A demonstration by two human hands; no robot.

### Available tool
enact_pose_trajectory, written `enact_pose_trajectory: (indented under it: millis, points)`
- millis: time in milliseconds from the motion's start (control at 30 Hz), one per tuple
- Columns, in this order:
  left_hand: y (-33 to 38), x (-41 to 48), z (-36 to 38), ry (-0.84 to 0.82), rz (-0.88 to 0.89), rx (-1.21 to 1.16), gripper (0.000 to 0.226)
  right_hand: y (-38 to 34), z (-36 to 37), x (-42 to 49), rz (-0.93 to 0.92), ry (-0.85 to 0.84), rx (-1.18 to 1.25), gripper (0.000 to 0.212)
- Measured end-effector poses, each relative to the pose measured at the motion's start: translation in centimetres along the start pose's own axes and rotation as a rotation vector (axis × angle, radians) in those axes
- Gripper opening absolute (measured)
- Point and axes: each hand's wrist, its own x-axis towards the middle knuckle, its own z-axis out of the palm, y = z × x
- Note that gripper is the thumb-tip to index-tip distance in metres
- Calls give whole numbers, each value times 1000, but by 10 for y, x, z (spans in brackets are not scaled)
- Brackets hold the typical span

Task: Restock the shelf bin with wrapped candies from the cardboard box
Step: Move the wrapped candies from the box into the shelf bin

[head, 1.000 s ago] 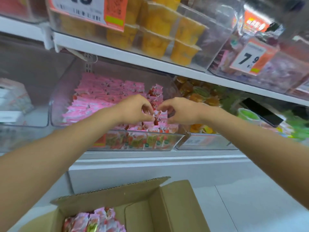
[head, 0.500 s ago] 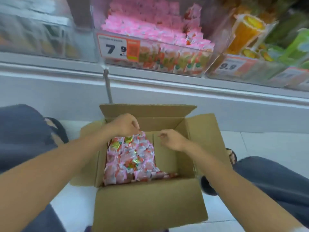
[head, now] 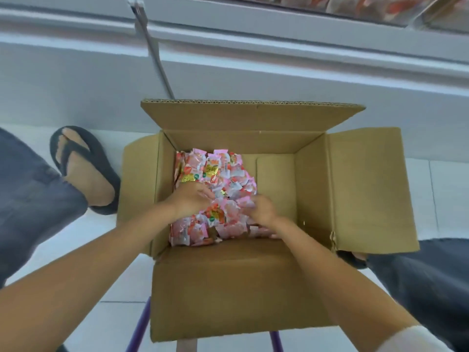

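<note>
Down in the open cardboard box (head: 228,288), both hands sit on the wrapped candies (head: 218,171), which are heaped in its left half beside bare cardboard. The left hand (head: 189,199) lies over the pile, fingers bent toward the right hand (head: 262,209), whose fingers curl down into the wrappers. Both are blurred, so I cannot tell whether either grips a candy. The shelf bin (head: 368,6) peeks in at the top edge, well apart from the box. A sandalled foot (head: 83,171) stands just left of it.
</note>
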Motion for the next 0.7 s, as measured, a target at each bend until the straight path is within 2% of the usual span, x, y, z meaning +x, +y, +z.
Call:
enact_pose_trajectory:
  millis: [33,67,100,133,200,267,333,400,433,467,500,567,600,667,700]
  points:
    - [5,-2,5,-48,0,-23,25,-11,-8,-5,-35,52,27,9]
    - [11,-4,10,-116,-20,-79,42,-22,-16,-12,-66,89,45,17]
    - [15,-6,17,-213,-64,-195,59,-32,-21,-19,-104,107,71,23]
    - [19,-6,21,-294,-139,-357,67,-45,-26,-28,-159,110,109,27]
    - [28,-7,27,-330,-205,-692,63,-62,-32,-42,-262,12,157,30]
    - [29,-5,27,-243,-189,-872,67,-69,-34,-51,-259,-172,197,21]
    - [27,-3,24,-225,-181,-953,85,-66,-36,-54,-261,-187,162,16]
    - [26,-5,22,-274,-162,-929,100,-61,-33,-56,-280,38,114,29]
    - [26,-6,22,-288,-163,-893,107,-59,-30,-57,-262,99,139,27]
    - [25,-7,22,-295,-169,-860,114,-57,-29,-58,-250,60,225,21]
    - [22,-5,23,-306,-167,-842,118,-58,-28,-60,-234,-48,344,15]
    - [19,-2,24,-333,-172,-876,114,-57,-34,-64,-169,-287,620,21]
    - [18,1,24,-329,-184,-924,103,-53,-40,-63,-148,-307,691,22]
    - [14,5,22,-284,-214,-1002,70,-41,-47,-54,-124,-182,690,19]
    - [12,7,21,-268,-224,-1022,58,-30,-47,-48,-95,-109,607,18]
